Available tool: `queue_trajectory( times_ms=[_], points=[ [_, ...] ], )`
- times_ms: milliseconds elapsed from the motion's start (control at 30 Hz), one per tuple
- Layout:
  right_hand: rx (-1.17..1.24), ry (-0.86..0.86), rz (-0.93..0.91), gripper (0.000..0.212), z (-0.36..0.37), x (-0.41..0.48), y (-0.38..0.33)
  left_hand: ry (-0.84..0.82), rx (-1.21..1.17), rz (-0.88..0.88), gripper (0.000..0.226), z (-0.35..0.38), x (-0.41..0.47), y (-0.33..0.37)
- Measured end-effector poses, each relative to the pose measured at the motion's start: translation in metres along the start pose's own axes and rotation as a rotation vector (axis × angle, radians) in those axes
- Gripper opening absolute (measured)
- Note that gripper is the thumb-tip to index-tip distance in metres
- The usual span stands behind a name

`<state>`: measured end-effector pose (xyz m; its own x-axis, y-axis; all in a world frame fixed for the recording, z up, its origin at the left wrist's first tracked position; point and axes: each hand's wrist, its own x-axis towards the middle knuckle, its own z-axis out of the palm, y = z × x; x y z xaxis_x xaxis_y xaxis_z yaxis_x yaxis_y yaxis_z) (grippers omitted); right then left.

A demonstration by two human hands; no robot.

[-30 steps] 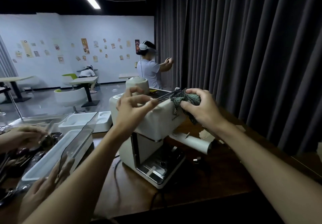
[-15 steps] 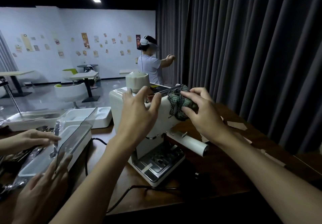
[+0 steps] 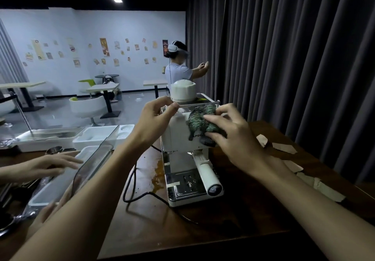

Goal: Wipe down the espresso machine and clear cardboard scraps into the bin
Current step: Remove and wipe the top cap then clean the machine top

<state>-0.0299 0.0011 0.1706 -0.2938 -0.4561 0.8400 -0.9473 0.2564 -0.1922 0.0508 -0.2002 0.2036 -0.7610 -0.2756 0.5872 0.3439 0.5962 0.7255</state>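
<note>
A cream espresso machine (image 3: 178, 136) stands on the dark wooden table (image 3: 233, 216), its front panel facing me. My right hand (image 3: 229, 136) presses a dark green cloth (image 3: 199, 122) against that upper front panel. My left hand (image 3: 156, 122) grips the machine's top left corner at the metal rail. A white portafilter handle (image 3: 209, 177) sticks out toward me over the steel drip tray (image 3: 182, 189). Several torn cardboard scraps (image 3: 284, 147) lie on the table to the right, near the curtain. No bin is in view.
A black power cord (image 3: 134, 191) loops left of the machine beside a brown spill (image 3: 157, 177). Another person's hands (image 3: 50, 165) work at white trays (image 3: 60, 181) with a clear cover on the left. A dark curtain (image 3: 294, 57) hangs close behind. A person in a headset (image 3: 178, 65) stands farther back.
The machine has been turned so its front faces me. My right hand has slid the cloth from the top edge down onto the front panel. My left hand shifted to the top corner.
</note>
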Motion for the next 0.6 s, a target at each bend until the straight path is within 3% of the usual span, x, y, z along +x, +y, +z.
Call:
queue_trajectory(
  times_ms=[233, 400, 600],
  points=[
    [-0.041, -0.210, -0.195, 0.037, 0.022, 0.013, -0.036, -0.042, -0.013, -0.022, 0.030, -0.004, 0.000, 0.000],
    [-0.043, -0.068, -0.050, 0.035, -0.001, -0.006, 0.006, 0.012, 0.168, -0.039, 0.021, -0.003, -0.003, 0.001],
    [-0.070, -0.047, -0.012, 0.038, -0.006, -0.012, 0.010, 0.040, 0.019, -0.018, 0.022, 0.002, -0.008, -0.003]
  ],
)
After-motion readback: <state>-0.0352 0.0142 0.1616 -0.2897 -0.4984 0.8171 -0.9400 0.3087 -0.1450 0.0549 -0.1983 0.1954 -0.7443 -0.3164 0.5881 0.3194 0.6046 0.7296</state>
